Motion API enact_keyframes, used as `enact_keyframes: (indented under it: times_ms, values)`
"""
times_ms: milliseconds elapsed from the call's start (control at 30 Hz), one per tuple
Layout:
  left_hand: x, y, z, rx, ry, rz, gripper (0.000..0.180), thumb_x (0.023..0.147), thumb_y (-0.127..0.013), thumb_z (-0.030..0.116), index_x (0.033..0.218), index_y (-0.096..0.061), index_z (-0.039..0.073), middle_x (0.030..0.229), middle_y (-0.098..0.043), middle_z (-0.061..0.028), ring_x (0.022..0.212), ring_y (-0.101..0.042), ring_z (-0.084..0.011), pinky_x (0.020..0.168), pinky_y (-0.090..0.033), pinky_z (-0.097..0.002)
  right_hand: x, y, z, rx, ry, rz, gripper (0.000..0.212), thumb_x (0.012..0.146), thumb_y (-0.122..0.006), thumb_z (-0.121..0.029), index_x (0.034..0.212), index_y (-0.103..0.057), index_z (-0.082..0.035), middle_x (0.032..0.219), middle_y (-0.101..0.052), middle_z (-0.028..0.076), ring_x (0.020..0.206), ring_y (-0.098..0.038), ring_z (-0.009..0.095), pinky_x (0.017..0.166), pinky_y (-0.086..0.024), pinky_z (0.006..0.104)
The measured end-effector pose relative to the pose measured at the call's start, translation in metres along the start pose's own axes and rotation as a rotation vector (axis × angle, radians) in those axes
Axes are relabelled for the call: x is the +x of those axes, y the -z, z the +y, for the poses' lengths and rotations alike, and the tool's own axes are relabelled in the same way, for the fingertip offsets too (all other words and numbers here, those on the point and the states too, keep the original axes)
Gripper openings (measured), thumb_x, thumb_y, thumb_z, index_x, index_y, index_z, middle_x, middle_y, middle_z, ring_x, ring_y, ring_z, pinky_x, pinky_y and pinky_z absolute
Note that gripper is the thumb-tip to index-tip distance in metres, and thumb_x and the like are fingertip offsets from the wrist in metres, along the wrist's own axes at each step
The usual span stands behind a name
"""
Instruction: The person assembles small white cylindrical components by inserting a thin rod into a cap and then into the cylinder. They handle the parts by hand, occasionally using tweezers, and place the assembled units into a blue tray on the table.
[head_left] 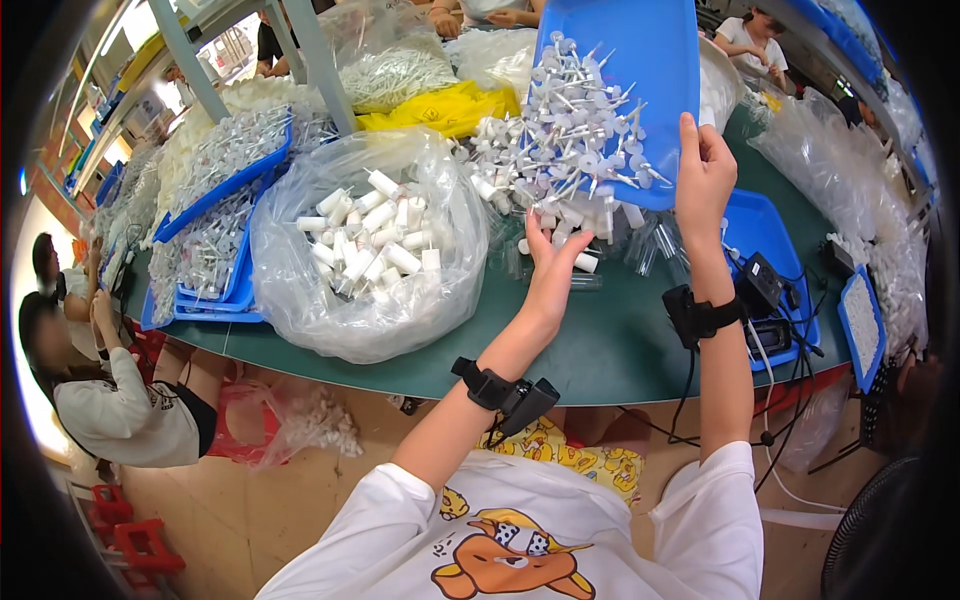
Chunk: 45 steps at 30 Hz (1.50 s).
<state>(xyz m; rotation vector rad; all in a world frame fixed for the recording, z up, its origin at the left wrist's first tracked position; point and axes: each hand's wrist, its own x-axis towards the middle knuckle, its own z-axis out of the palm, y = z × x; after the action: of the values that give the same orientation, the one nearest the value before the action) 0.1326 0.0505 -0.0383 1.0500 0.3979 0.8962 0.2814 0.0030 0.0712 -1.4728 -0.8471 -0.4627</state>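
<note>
A blue tray (655, 70) stands tilted over the far side of the green table (560, 345), with my right hand (706, 185) closed on its right edge. White, thin-stemmed plastic pieces (585, 125) lie heaped across the tray's left and lower parts and beside it. Just below the heap, my left hand (552, 275) is open, thumb and fingers apart, next to some white cylindrical caps (586, 262). Its fingertips reach the edge of the pile. Clear tubes (655, 250) lie between my two hands. To the left, a clear plastic bag (345, 335) holds many white cylinders (375, 235).
Blue trays (230, 300) with more stemmed pieces are stacked at left. A yellow bag (440, 108) lies behind. At right, another blue tray (765, 215) holds a black device (760, 285) and cables. Other people sit around the table. A fan (880, 530) stands at lower right.
</note>
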Motion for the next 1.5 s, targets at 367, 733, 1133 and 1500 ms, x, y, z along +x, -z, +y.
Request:
enact_keyframes:
  times_ms: [367, 733, 1133, 1500]
  values:
    - [-0.004, -0.003, 0.009, -0.027, 0.003, -0.024, 0.084, 0.079, -0.061, 0.028, 0.139, -0.008, 0.001, 0.135, -0.026, -0.0164, 0.128, -0.023, -0.025, 0.106, -0.018, -0.0351, 0.013, 0.019, 0.011, 0.035, -0.04, 0.054, 0.042, 0.09, -0.057, -0.022, 0.059, -0.037, -0.002, 0.054, -0.028, -0.004, 0.053, -0.025, 0.005, 0.047, -0.02, 0.0261]
    - [-0.003, 0.001, 0.006, -0.042, 0.044, -0.045, 0.088, 0.081, -0.059, 0.024, 0.141, 0.001, 0.001, 0.143, -0.009, -0.0174, 0.137, -0.007, -0.0252, 0.111, -0.005, -0.0356, 0.032, 0.058, 0.029, 0.42, -0.419, 0.154, 0.023, 0.088, -0.06, -0.019, 0.076, -0.062, 0.001, 0.065, -0.053, -0.003, 0.058, -0.043, 0.003, 0.051, -0.035, 0.0211]
    - [0.003, 0.009, -0.003, -0.06, 0.042, 0.029, 0.087, 0.078, -0.062, 0.019, 0.14, -0.005, -0.001, 0.135, -0.024, -0.0141, 0.129, -0.026, -0.0219, 0.112, -0.009, -0.0382, 0.005, 0.137, 0.04, 0.829, -0.872, 0.254, 0.027, 0.089, -0.056, -0.014, 0.109, -0.053, 0.004, 0.106, -0.06, 0.012, 0.091, -0.061, 0.023, 0.078, -0.052, 0.0372]
    - [-0.003, 0.004, 0.006, 0.04, 0.043, 0.025, 0.094, 0.077, -0.063, 0.031, 0.14, -0.004, -0.005, 0.135, -0.014, -0.0133, 0.127, -0.024, -0.0261, 0.105, -0.02, -0.0338, -0.054, 0.21, 0.057, 0.673, -0.746, 0.607, 0.033, 0.093, -0.051, -0.02, 0.116, -0.048, 0.003, 0.113, -0.057, 0.014, 0.096, -0.06, 0.024, 0.081, -0.052, 0.0372]
